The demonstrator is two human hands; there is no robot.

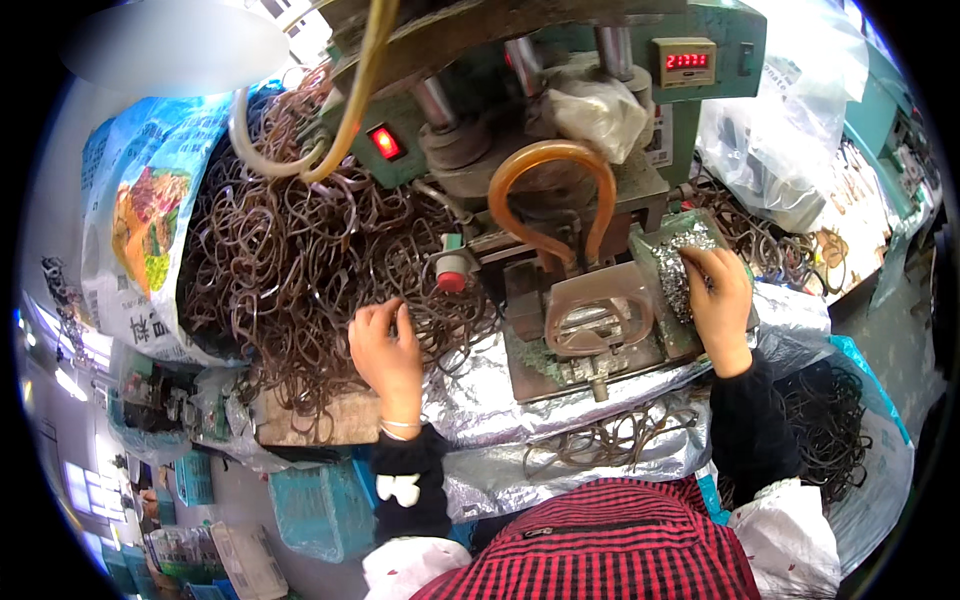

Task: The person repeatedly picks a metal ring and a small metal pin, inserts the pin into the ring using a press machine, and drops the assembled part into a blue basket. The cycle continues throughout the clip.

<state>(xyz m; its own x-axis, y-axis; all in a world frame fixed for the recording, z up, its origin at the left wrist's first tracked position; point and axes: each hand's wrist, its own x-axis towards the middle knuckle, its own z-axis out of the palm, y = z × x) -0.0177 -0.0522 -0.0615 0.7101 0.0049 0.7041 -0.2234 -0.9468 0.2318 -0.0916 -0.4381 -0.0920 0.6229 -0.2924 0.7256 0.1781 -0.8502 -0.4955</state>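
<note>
At the press [560,150], 2 hands: left [388,352] in ring pile [300,250], right [722,295] on silver pad [685,262].

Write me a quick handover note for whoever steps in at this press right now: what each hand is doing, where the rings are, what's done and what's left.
Left hand: fingers down in the heap of brown rings spilling from the big printed bag; whether it grips one cannot be seen.
Right hand: resting on a foil-wrapped pad at the right edge of the press plate.
One brown ring sits on the plate, under the green press.
Done: a few rings lie on the foil sheet in front; darker rings fill the bag at right.
Left: the large heap on the left.
</note>
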